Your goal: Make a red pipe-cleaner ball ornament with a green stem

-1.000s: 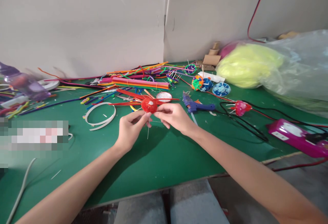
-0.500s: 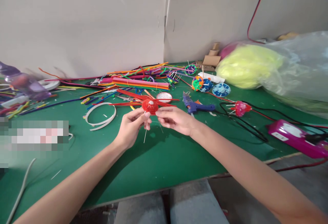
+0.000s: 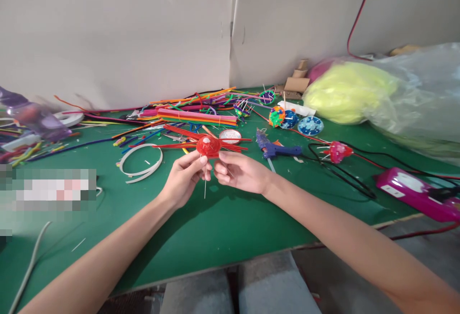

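Between my two hands is a red cone-shaped pipe-cleaner piece (image 3: pixel 209 147) with a whitish tip and thin sticks pointing down from it. My left hand (image 3: pixel 185 176) pinches its lower left edge with thumb and fingers, beside a thin white stick (image 3: pixel 205 188). On the right edge, my right hand (image 3: pixel 244 170) is closed with fingertips at the rim, and another thin stick runs by its fingers. Just behind lie loose red pipe cleaners (image 3: pixel 179 134) and a small round dish of white bits (image 3: pixel 230 136). The piece's underside is hidden.
A blue glue gun (image 3: pixel 280 150) lies to the right, its black cord near a pink-red piece with sticks (image 3: pixel 338 152). Farther right are a magenta power strip (image 3: pixel 413 192) and plastic bags (image 3: pixel 406 94). A white strip coil (image 3: pixel 124 163) and purple bottle (image 3: pixel 39 117) are left.
The red piece has shifted slightly left and tilted. My right hand has moved a little left and down, its fingers more curled near a stick. My left hand stays nearly in place.
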